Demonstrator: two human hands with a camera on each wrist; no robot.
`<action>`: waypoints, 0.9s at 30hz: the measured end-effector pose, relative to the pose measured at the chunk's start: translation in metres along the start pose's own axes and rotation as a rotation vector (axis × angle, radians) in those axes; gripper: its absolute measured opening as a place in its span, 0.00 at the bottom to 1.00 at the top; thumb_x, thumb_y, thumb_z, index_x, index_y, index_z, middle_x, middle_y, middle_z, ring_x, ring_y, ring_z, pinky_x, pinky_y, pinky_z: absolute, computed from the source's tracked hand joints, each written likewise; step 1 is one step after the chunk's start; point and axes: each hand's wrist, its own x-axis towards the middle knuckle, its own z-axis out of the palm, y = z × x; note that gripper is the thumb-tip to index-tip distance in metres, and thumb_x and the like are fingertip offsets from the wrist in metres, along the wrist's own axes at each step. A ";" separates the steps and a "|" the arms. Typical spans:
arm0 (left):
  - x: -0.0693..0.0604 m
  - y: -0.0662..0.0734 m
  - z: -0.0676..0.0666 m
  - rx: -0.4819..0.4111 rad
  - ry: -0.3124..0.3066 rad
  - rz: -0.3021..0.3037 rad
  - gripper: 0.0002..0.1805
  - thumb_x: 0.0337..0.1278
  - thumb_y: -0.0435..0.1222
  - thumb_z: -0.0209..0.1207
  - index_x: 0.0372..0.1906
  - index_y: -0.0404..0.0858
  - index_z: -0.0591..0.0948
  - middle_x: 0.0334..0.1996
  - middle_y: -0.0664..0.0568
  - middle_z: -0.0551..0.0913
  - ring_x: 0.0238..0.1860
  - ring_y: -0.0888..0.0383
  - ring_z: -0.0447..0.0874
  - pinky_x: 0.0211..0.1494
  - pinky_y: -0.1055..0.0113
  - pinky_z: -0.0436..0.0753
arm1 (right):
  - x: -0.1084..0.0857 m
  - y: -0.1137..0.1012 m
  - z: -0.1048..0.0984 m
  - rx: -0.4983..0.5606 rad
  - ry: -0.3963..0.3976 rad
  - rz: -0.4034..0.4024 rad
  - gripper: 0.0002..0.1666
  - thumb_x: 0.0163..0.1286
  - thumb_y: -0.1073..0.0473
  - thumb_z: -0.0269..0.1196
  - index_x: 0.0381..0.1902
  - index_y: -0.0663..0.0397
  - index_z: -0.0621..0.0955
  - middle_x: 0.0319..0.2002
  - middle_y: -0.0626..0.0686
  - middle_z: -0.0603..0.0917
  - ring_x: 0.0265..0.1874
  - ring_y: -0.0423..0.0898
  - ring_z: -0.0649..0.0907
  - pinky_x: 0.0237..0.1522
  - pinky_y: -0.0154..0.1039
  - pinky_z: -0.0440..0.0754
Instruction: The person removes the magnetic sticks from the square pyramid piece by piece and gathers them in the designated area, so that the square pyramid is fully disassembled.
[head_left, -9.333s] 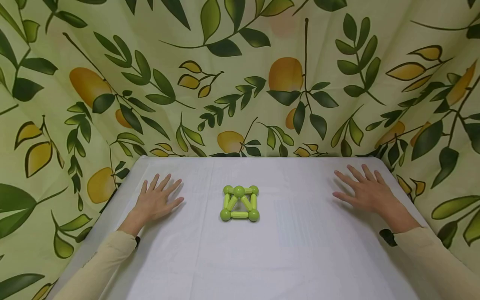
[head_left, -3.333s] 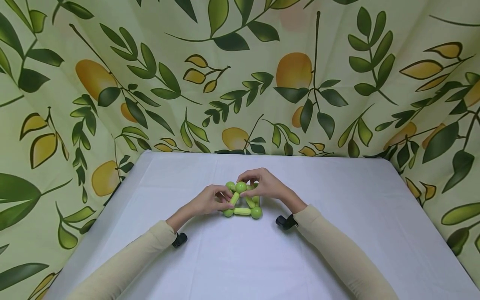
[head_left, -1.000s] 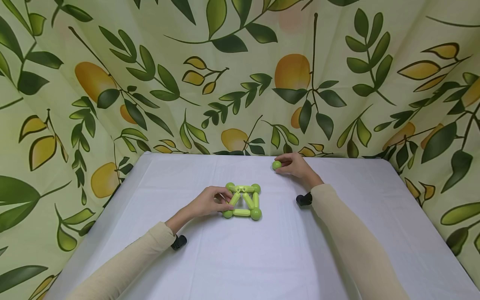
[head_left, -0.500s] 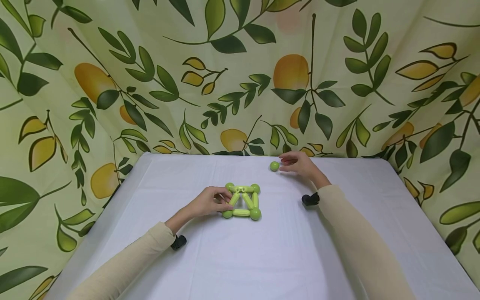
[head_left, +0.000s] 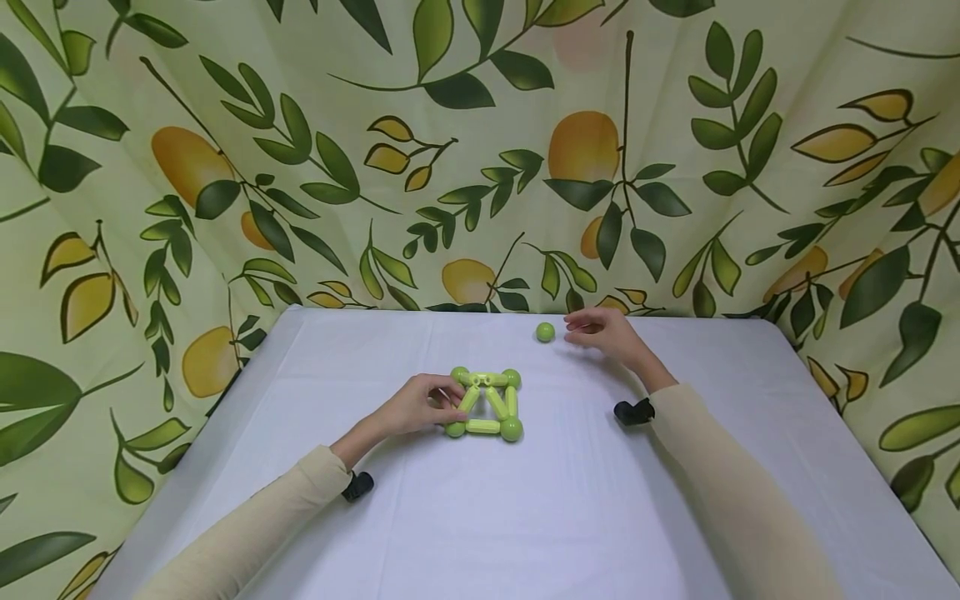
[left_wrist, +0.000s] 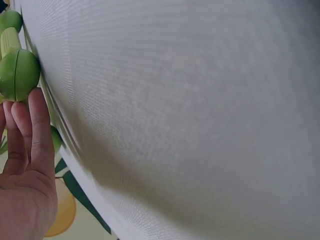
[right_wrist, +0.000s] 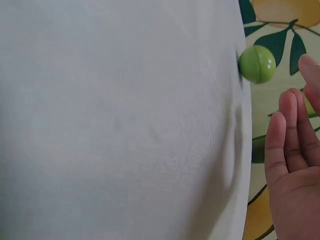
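Note:
A green ball-and-stick frame (head_left: 482, 427) rests mid-table, with a ball at each corner of its square base. Two slanted sticks lean toward the back, and their bare upper ends come close together. My left hand (head_left: 411, 406) pinches the left side of this frame; in the left wrist view, its fingers touch a green corner ball (left_wrist: 20, 75). Toward the back edge lies a loose green ball (head_left: 545, 332). Just right of that ball is my right hand (head_left: 611, 333), fingers relaxed and holding nothing. A small gap separates its fingertips from the ball (right_wrist: 257, 65) in the right wrist view.
A white cloth covers the table (head_left: 480, 517). Behind it and along the sides hangs a leaf-and-fruit patterned curtain (head_left: 480, 167). Black wrist cameras sit under both cuffs, the left camera (head_left: 358, 486) and the right camera (head_left: 633, 412).
The right hand took the top ball off the frame, set it near the back edge, let go and drew slightly right. The ball shifted a little left. The left hand took hold of the frame and stayed.

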 end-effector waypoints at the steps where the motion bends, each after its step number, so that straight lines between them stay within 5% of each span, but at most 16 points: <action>1: 0.000 0.000 0.000 0.000 -0.001 0.001 0.11 0.55 0.34 0.74 0.42 0.38 0.86 0.35 0.54 0.82 0.35 0.57 0.80 0.40 0.66 0.80 | -0.002 -0.001 0.000 0.013 0.000 -0.009 0.25 0.65 0.62 0.74 0.57 0.67 0.82 0.47 0.59 0.86 0.45 0.52 0.84 0.42 0.35 0.82; 11: -0.001 -0.001 0.001 0.000 0.004 0.001 0.12 0.55 0.34 0.75 0.42 0.38 0.85 0.35 0.54 0.82 0.35 0.57 0.80 0.40 0.66 0.80 | -0.020 -0.023 0.014 0.142 -0.053 -0.125 0.23 0.64 0.66 0.73 0.54 0.71 0.82 0.48 0.65 0.85 0.43 0.50 0.85 0.45 0.33 0.82; 27: 0.001 -0.002 0.000 0.009 0.000 0.010 0.12 0.55 0.34 0.74 0.42 0.38 0.85 0.35 0.55 0.82 0.34 0.57 0.81 0.40 0.66 0.80 | -0.019 -0.051 0.079 0.167 -0.256 -0.246 0.24 0.59 0.71 0.75 0.53 0.73 0.82 0.47 0.68 0.84 0.43 0.54 0.84 0.46 0.37 0.83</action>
